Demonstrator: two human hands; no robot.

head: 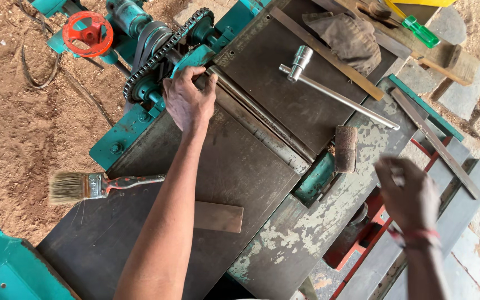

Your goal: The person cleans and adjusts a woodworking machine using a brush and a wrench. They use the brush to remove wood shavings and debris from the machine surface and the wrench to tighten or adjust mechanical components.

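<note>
The dark steel cutter roller (262, 114), running slantwise in the slot between the two plates of the teal woodworking machine, is lying right under the left hand (187, 100). That hand's grip is curling over the roller's far end, fingers pressed down on the metal just beside the black drive chain (165, 49) and its sprocket. The right hand (409, 194) is hanging blurred above the worn, paint-flaked side of the surface (306, 228), well apart from the roller; whether its fingers are spread or pressed together I cannot tell, and it is holding nothing that I can see.

On the dark surface a long silver socket wrench (334, 94) is lying near the roller, with a small brown wooden block (345, 148) just beside its tip. A paintbrush with pale bristles and a speckled handle (93, 185) is sitting at the near left edge, and a flat rusty metal strip (218, 216) is showing beside the left forearm. A crumpled brown cloth (345, 39) is resting at the far end, a red handwheel (89, 33) is standing out at the far left, and sawdust-strewn ground (18, 122) is spreading around the machine.
</note>
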